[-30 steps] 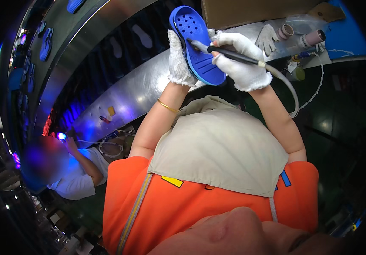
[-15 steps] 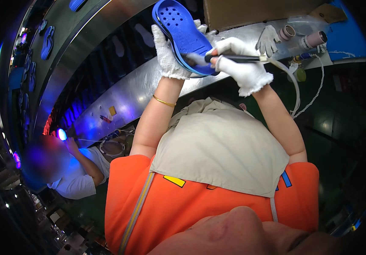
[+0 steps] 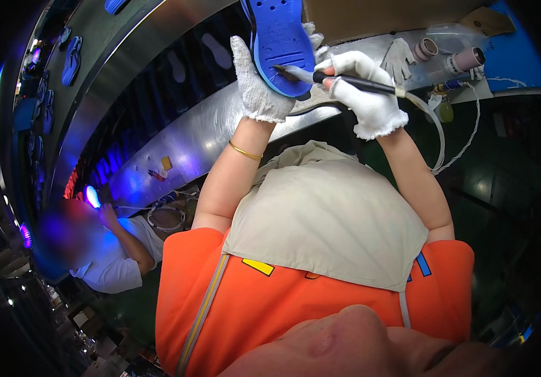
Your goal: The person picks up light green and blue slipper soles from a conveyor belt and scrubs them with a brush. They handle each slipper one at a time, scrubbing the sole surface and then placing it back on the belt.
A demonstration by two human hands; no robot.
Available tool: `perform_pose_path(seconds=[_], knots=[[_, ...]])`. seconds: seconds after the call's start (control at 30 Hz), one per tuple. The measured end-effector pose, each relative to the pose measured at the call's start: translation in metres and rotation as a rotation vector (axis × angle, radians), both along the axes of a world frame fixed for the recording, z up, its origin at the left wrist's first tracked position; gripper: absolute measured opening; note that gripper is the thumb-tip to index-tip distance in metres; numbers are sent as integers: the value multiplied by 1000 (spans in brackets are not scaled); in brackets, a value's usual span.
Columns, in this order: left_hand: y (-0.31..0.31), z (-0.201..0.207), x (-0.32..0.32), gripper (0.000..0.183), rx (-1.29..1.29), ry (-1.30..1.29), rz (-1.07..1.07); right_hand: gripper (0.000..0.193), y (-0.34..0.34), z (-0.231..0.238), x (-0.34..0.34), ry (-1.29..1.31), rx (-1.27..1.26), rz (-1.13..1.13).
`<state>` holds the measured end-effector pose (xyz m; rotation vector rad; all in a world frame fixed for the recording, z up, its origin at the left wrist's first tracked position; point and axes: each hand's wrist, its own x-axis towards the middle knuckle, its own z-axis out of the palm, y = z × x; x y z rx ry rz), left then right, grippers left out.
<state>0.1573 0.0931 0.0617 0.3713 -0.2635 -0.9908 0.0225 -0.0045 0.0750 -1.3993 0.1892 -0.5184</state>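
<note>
A blue shoe sole [image 3: 281, 44] with round holes near its far end is held up over the bench edge, and that end runs out of the picture. My left hand [image 3: 258, 91], in a white knit glove, grips it from beneath and along its left side; some fingertips show past its right edge. In my right hand [image 3: 371, 103], gloved with bare fingertips, is a brush [image 3: 364, 83] with a black handle and a clear hose at its back end. Its wet-looking bristles touch the sole's surface near the close end.
Past my right hand lie a white glove [image 3: 398, 60] and two pink-capped bottles [image 3: 467, 59]. A cardboard box [image 3: 371, 19] stands behind. The metal bench [image 3: 179, 135] curves left beside a conveyor [image 3: 94, 38] carrying blue soles. At the left a co-worker [image 3: 116, 257] holds a glowing tool [image 3: 92, 197].
The sole has shifted up and right and stands straighter, its far end now cut off. The brush tip has moved up the sole. Both hands keep their hold.
</note>
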Motion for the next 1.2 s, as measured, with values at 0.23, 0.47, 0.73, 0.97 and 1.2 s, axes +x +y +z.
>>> perform_pose_path(seconds=[0.23,0.47,0.73,0.97,1.2], knots=[[1,-9,20,85,-273,116,-270,14,-10,1,3,-14,-5,125],[3,2,33,87,-216,42,-390,12,-8,1,0,130,47,191],[7,11,31,69,8,-21,-369,16,-14,13,-7,-15,24,213],[-1,19,30,44,508,-268,-121,16,-14,9,9,-42,-526,260],[5,26,28,42,737,-431,-322,14,-25,25,13,350,-624,356]])
